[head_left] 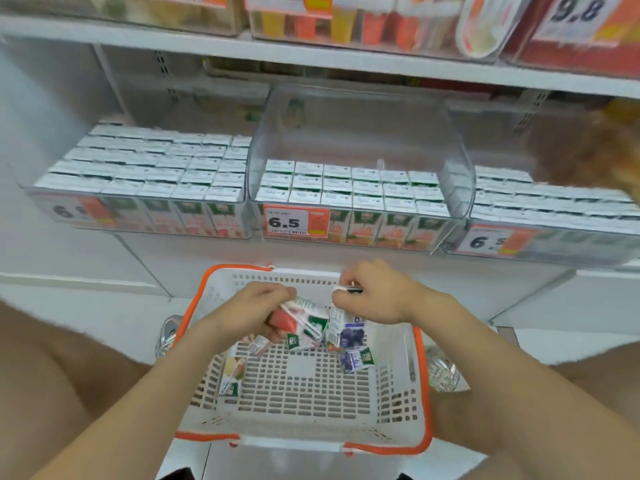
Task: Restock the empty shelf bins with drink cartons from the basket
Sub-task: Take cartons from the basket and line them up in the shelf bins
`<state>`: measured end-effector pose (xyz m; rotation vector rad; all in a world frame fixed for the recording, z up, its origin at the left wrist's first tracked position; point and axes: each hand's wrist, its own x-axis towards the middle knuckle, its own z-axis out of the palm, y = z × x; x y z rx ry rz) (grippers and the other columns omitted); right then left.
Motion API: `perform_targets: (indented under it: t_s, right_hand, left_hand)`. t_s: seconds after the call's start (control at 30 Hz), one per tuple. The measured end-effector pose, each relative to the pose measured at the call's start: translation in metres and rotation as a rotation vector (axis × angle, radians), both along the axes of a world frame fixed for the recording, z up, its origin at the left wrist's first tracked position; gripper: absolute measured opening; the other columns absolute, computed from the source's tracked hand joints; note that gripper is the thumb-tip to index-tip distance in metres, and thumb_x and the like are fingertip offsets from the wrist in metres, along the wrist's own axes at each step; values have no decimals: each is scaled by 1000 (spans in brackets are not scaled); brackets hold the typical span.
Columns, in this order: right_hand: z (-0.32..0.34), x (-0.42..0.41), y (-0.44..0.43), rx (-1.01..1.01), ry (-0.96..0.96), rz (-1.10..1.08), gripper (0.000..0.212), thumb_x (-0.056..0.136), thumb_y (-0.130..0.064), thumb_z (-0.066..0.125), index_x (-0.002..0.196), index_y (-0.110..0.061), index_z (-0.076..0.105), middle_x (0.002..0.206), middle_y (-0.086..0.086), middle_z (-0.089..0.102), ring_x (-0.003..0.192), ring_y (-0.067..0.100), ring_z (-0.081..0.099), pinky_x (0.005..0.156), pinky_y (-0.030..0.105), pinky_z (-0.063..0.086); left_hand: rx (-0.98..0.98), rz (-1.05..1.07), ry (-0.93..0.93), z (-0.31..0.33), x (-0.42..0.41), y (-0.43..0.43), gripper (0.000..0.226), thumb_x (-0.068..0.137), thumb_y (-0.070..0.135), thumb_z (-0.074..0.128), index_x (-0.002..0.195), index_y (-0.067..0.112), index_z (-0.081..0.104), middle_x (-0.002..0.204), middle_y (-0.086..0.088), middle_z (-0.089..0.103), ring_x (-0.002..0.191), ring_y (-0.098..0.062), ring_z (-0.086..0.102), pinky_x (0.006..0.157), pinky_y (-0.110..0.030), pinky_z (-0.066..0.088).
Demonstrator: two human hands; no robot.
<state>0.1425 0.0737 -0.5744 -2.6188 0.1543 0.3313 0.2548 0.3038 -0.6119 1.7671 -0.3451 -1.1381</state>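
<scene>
**Left hand** [249, 311], over the far half of the basket [425, 382]: the fingers are curled round a bundle of red-and-white cartons [301, 323], held tilted and clear of the basket floor.

**Right hand** [377, 297], beside the left and nearer the basket's far right corner: thumb and fingers pinch the top edge of a purple carton [346, 332]. It hangs roughly upright, just beside the red-and-white bundle.

**Inside the basket:** a second purple carton [355, 361] lies on the mesh floor beneath the hanging one. A further carton [231, 377] leans against the left wall.

**Beyond and above the basket:** three clear bins stand side by side on a shelf.
- The middle bin [360, 133], directly beyond the basket, holds rows of upright cartons in its front part and carries a price tag [286, 222] reading 6.5.
- The left bin [131, 216] is packed with cartons from front to back.
- The right bin [554, 244] holds cartons too blurred to read.
</scene>
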Motion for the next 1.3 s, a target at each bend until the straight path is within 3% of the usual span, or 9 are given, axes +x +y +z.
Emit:
perform_targets:
  t_s: [0.17, 0.23, 0.33, 0.43, 0.6, 0.7, 0.9, 1.03, 1.3]
  right_hand:
    - [62, -12, -8, -191, -274, -65, 71, 86, -83, 48, 59, -18, 35, 53, 1, 31, 48, 19, 32, 50, 39, 31]
    - [85, -19, -18, -167, -380, -145, 71, 80, -82, 58, 56, -18, 41, 51, 0, 34, 48, 18, 35, 48, 42, 34]
    - [111, -30, -38, -161, -561, -303, 73, 71, -82, 66, 65, -11, 50, 55, 2, 41, 53, 18, 40, 51, 41, 39]
    - [130, -41, -59, -137, -833, -469, 55, 73, -71, 78, 67, -19, 60, 65, -5, 53, 62, 10, 50, 58, 31, 43]
    - [148, -57, -108, -112, -1084, -702, 35, 80, -59, 81, 84, -25, 74, 86, -4, 57, 78, 6, 55, 71, 9, 39]
    - [149, -66, -146, -197, -1047, -789, 38, 84, -58, 78, 98, -23, 76, 97, 2, 54, 82, 7, 50, 74, 7, 35]
    - [136, -75, -227, -505, -748, -793, 49, 98, -50, 65, 121, -7, 63, 112, 12, 58, 97, 34, 59, 81, 42, 45]
    - [123, -66, -261, -583, -583, -781, 44, 103, -41, 59, 130, -6, 55, 122, 17, 54, 96, 43, 61, 79, 45, 46]
    - [91, -43, -300, -520, -229, -726, 46, 103, -45, 58, 121, -8, 37, 102, 15, 62, 86, 37, 54, 77, 45, 37]
  left_hand:
    - [-67, 32, 40, 46, -9, -15, 69, 93, 67, 59, 102, -1, 69, 80, -23, 67, 64, -27, 61, 60, -35, 55]
    - [-120, 23, 50, 65, -14, -25, 69, 90, 68, 60, 110, 3, 71, 89, -24, 73, 68, -25, 62, 64, -35, 57]
    - [-217, -49, 33, 89, -20, -43, 62, 90, 56, 74, 121, 2, 70, 106, -24, 75, 84, -26, 70, 74, -36, 58]
    - [-317, -61, 38, 110, -25, -69, 81, 74, 41, 87, 132, -6, 57, 122, -33, 67, 102, -31, 65, 85, -40, 55]
    - [-474, -46, 45, 147, -45, -132, 56, 77, 3, 86, 129, 6, 65, 112, -16, 77, 92, -26, 73, 83, -35, 62]
    - [-522, 19, -104, 166, -58, -172, 44, 84, 1, 80, 124, 14, 66, 110, -10, 79, 97, -26, 77, 85, -37, 62]
    - [-469, 148, -669, 170, -53, -235, 36, 82, 17, 87, 108, 31, 66, 96, 9, 76, 93, -13, 71, 81, -29, 56]
    - [-499, 140, -739, 156, -55, -262, 37, 86, 19, 85, 113, 31, 64, 102, 13, 73, 95, -8, 68, 76, -15, 50]
    - [-543, 40, -775, 145, -46, -284, 40, 85, 24, 87, 117, 34, 65, 113, 21, 73, 108, -4, 68, 93, -23, 52]
